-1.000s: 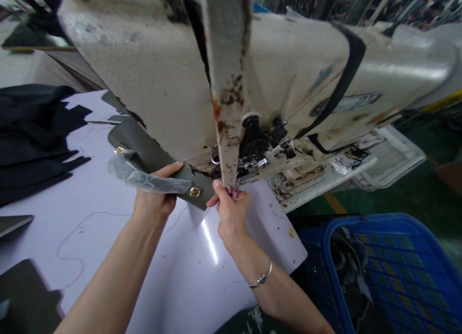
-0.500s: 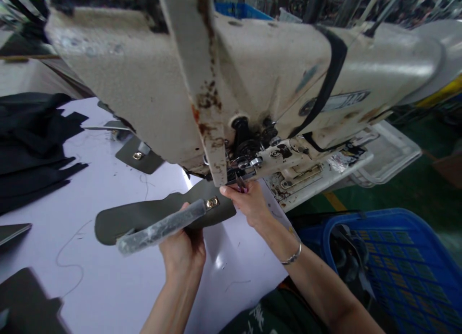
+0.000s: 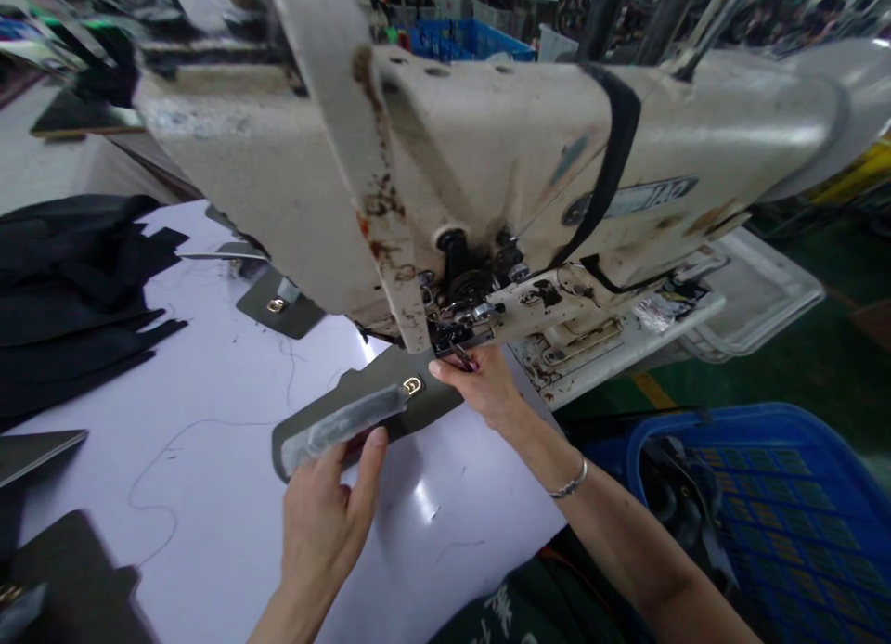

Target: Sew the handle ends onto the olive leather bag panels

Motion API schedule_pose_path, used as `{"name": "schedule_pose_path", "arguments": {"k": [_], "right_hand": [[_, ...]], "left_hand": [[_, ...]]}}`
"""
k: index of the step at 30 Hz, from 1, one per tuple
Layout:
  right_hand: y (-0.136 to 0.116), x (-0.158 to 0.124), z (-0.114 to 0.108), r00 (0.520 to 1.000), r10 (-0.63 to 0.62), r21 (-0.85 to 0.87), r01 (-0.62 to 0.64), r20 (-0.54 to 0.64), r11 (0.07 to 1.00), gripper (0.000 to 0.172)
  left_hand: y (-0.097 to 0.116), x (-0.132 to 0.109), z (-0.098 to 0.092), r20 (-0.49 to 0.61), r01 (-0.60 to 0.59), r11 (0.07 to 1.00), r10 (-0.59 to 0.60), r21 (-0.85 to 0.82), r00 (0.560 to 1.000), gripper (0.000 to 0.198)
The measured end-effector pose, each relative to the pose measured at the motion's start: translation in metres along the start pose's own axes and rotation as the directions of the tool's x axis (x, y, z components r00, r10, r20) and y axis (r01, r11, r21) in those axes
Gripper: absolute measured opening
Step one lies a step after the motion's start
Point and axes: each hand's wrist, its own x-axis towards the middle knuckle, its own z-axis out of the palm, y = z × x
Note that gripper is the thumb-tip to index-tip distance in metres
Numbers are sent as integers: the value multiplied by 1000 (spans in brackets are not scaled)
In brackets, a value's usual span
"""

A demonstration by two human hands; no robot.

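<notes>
Inspection finds an olive leather panel (image 3: 362, 412) lying flat on the white table (image 3: 209, 458), its upper end running in beneath the presser foot area (image 3: 452, 340) of a cream, rust-stained industrial sewing machine head (image 3: 487, 152). A strip of clear plastic film (image 3: 341, 419) covers part of the panel, and a gold metal fitting (image 3: 413, 385) sits beside the film's end. The right hand (image 3: 484, 384) is at the machine, its thumb and fingers (image 3: 452, 367) pinched closed on a small pinkish item (image 3: 463, 360), too small to identify, directly under the foot. That position appears chosen to control the work right at the stitching point. The left hand (image 3: 324, 523) is near the panel's lower edge, fingers parted and thumb apart; a fingertip (image 3: 376, 440) meets or just reaches that edge, and no firm hold is evident. The panel thus appears steadied rather than gripped. Clearance is tight overhead, as the machine head hangs low over the right hand, but open table remains to the left and in front of the panel. A second olive panel (image 3: 278, 305) lies well to the left, beside a stack of black cut pieces (image 3: 70, 291). The table's right edge drops close to a blue plastic crate (image 3: 766, 523), which limits room on that side.
</notes>
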Motion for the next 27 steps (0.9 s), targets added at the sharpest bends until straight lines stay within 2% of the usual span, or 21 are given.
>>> {"name": "schedule_pose_path", "arguments": {"k": [1, 3, 5, 7, 9, 13, 18, 20, 24, 27], "right_hand": [[1, 0, 0, 1000, -10, -11, 10, 0, 1000, 48], [2, -1, -2, 999, -35, -46, 35, 3, 998, 49], [0, -3, -5, 998, -60, -107, 60, 8, 992, 48], [-3, -5, -9, 997, -80, -177, 78, -3, 981, 49], [-7, -8, -12, 994, -108, -233, 100, -21, 967, 49], [-7, -9, -10, 991, -128, -225, 115, -45, 968, 44], [2, -6, 0, 995, 65, -8, -66, -74, 998, 47], [3, -5, 2, 993, 98, 45, -95, -68, 994, 46], [-1, -6, 4, 993, 88, 76, -81, -83, 994, 46], [-3, -6, 4, 991, 89, 59, -83, -97, 995, 46]], "left_hand": [[2, 6, 1, -74, -150, 982, 159, 114, 984, 36], [9, 21, 7, -86, -357, 895, 391, 266, 916, 52], [15, 38, 14, -43, -459, 822, 500, 336, 865, 63], [19, 52, 19, 6, -520, 784, 551, 340, 834, 61], [19, 63, 22, 45, -555, 769, 572, 316, 819, 56], [20, 74, 20, 84, -555, 772, 560, 309, 824, 50], [27, 86, 15, 105, -573, 768, 570, 286, 815, 51], [29, 92, 13, 138, -568, 776, 553, 275, 822, 53], [35, 102, 8, 214, -536, 799, 493, 271, 843, 48], [39, 107, 6, 196, -485, 859, 454, 161, 869, 44]]}}
